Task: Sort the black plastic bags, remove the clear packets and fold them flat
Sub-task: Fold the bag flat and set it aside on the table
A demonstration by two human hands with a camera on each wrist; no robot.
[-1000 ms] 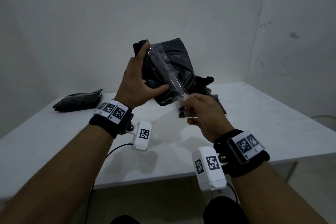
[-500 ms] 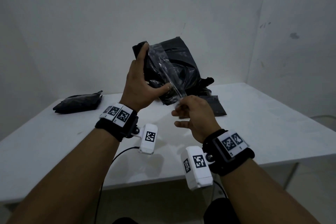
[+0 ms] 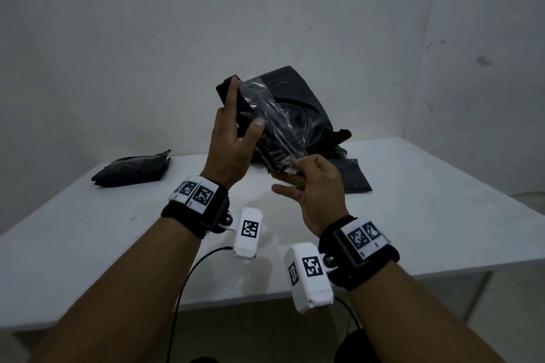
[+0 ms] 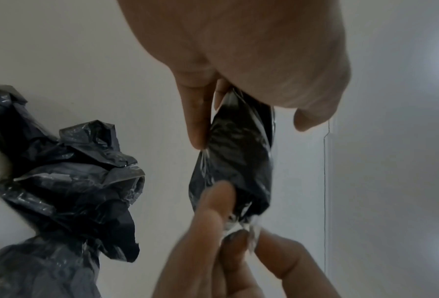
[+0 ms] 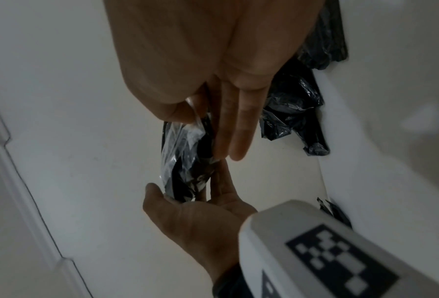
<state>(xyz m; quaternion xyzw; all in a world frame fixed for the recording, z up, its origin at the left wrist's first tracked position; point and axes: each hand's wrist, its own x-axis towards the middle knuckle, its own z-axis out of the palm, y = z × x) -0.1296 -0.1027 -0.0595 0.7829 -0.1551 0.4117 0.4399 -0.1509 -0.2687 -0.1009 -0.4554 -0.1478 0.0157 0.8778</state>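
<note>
A black plastic bag (image 3: 290,103) wrapped in a clear packet (image 3: 275,124) is held up in the centre of the head view, above the far part of the white tabletop (image 3: 427,203). Its upper left edge is gripped by the left hand (image 3: 233,150), with the fingers (image 3: 231,97) laid up along the side and the thumb (image 3: 255,130) pressed against the front of the clear film. The lower end of the clear packet is pinched between thumb and forefinger of the right hand (image 3: 312,188), while the remaining fingers are spread loosely below. In the left wrist view, the wrapped bundle (image 4: 236,161) is seen stretched between the two hands, its clear tail (image 4: 253,229) caught at the right fingertips (image 4: 236,242). A crumpled heap of black bags (image 3: 339,144) is seen behind the held bundle, just right of centre, and a flat dark piece (image 3: 351,177) lies on the tabletop beside it. At the left of the head view, well apart from the hands, a folded black bundle (image 3: 132,169) rests on the tabletop. Marker-tagged bands (image 3: 196,194) are worn on both wrists.
</note>
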